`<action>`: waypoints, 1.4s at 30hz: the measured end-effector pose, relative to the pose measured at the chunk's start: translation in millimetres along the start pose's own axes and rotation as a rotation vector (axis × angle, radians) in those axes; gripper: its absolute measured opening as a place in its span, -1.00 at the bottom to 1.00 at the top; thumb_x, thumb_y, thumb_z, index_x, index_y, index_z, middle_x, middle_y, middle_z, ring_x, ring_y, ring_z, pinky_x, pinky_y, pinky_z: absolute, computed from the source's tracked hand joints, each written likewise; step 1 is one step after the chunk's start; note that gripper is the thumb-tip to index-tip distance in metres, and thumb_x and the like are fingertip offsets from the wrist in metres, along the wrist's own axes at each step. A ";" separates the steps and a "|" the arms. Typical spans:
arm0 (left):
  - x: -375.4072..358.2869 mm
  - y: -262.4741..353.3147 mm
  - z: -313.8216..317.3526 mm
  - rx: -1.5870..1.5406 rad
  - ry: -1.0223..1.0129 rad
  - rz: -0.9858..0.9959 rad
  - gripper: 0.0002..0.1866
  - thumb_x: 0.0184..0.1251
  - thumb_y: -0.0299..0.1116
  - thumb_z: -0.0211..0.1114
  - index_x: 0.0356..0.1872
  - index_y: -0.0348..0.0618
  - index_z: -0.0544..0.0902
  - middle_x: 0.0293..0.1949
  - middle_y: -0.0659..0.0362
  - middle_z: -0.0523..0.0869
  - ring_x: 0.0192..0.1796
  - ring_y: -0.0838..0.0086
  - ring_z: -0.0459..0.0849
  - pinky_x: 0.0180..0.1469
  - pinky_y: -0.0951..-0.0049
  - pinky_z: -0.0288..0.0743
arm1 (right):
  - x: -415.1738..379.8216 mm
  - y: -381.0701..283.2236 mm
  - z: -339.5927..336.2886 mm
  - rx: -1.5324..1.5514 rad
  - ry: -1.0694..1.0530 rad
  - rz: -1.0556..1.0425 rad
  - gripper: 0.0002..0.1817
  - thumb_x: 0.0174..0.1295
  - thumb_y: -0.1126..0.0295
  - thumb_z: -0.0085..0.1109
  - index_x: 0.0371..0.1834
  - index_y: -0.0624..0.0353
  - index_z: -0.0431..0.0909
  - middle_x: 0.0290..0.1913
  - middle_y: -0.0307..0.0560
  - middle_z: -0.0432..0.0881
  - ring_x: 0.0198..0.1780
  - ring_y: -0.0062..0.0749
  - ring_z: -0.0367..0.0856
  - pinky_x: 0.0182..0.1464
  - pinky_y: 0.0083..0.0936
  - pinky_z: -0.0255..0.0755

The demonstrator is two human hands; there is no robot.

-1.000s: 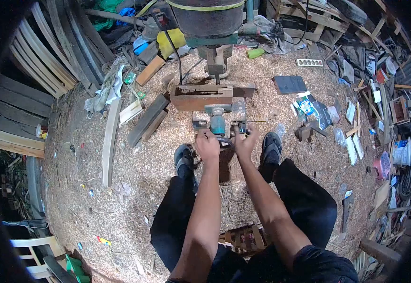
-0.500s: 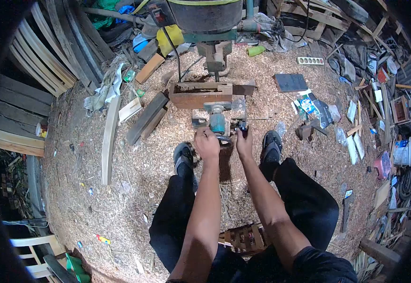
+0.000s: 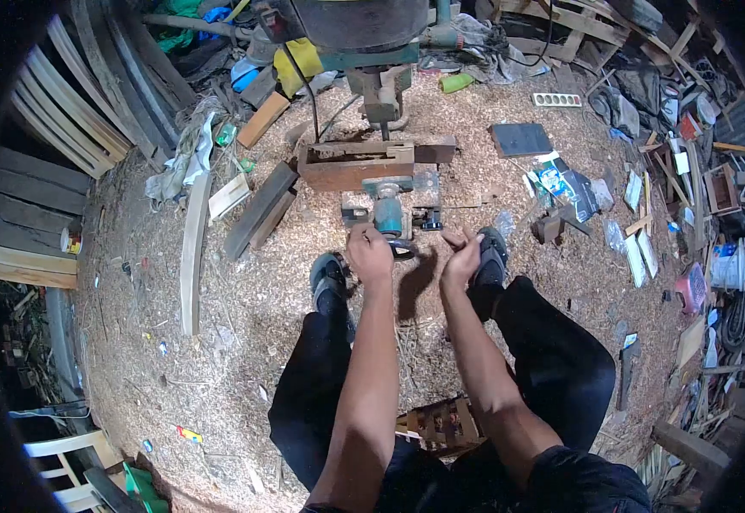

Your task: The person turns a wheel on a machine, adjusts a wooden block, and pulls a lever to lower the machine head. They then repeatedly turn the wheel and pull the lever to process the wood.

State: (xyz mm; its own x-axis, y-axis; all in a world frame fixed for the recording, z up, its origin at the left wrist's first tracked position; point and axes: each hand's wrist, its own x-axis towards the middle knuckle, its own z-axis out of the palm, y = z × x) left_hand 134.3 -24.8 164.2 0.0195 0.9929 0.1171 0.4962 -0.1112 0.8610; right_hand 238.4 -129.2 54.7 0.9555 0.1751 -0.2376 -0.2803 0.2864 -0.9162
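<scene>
In the head view, my left hand (image 3: 370, 254) is closed around the left side of a dark handwheel (image 3: 402, 249) on the front of a machine vise. My right hand (image 3: 462, 259) is off the machine, its fingers apart and nothing in them, close to my right shoe (image 3: 493, 255). A small black knob (image 3: 431, 221) sits on the vise, left of that hand. Behind the teal vise screw housing (image 3: 388, 214), a brown wooden piece with a long slot (image 3: 351, 177) rests against the jaw. The machine's chisel or bit (image 3: 384, 131) stands just behind it.
Wood shavings cover the floor (image 3: 244, 368). Dark beams (image 3: 261, 211) and a pale plank (image 3: 194, 256) lie to the left. A dark block (image 3: 521, 140), a power strip (image 3: 556, 100) and plastic packaging (image 3: 565, 184) are on the right. The machine's motor body (image 3: 357, 23) overhangs the back.
My right hand has let go of the black knob on the vise and moved right, its fingers now spread. My left hand stays on the handwheel. The view has shifted slightly.
</scene>
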 end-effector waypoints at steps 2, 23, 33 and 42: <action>-1.4 -1.1 -1.3 0.003 -0.002 -0.009 -0.73 0.23 -0.37 0.08 -0.29 -0.26 0.73 -0.31 -0.23 0.73 -0.20 -0.19 0.68 -0.05 -0.02 0.52 | 11.7 14.4 0.9 -0.348 0.090 -0.064 -0.53 0.58 0.09 -0.18 0.02 0.37 0.48 -0.27 -0.01 0.66 -0.32 -0.33 0.63 -0.18 -0.47 0.54; -1.1 4.7 -3.7 0.010 -0.042 -0.050 -0.65 0.32 -0.32 0.00 -0.20 -0.32 0.71 -0.26 -0.25 0.73 -0.13 -0.16 0.69 -0.01 0.06 0.50 | 18.4 24.2 44.2 -0.778 -0.137 -0.020 -0.51 0.19 0.25 0.49 -0.08 0.37 0.43 -0.22 -0.04 0.66 -0.33 -0.46 0.64 -0.31 -0.48 0.48; -1.8 1.1 -2.7 0.002 -0.033 0.009 -0.64 0.28 -0.33 -0.02 -0.24 -0.33 0.72 -0.31 -0.24 0.73 -0.20 -0.14 0.70 -0.04 0.06 0.51 | 20.3 18.1 24.7 0.063 -0.278 0.437 -0.60 0.42 0.11 0.23 -0.17 0.33 0.49 -0.33 -0.06 0.68 -0.36 -0.42 0.66 -0.41 -0.61 0.46; -0.5 0.9 0.5 -0.035 0.000 0.043 -0.70 0.20 -0.39 0.02 -0.32 -0.36 0.71 -0.34 -0.27 0.71 -0.22 -0.21 0.67 -0.07 -0.03 0.50 | 25.0 33.5 23.4 -0.609 -0.169 0.021 -0.47 0.24 0.01 0.40 -0.23 0.39 0.61 -0.37 0.09 0.69 -0.33 -0.30 0.67 -0.26 -0.29 0.53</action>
State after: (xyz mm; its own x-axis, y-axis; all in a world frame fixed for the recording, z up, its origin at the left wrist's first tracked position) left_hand 135.3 -25.4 164.7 0.0403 0.9872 0.1542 0.4643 -0.1552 0.8720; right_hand 250.7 -93.3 25.5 0.9086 0.3356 -0.2486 -0.1482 -0.2973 -0.9432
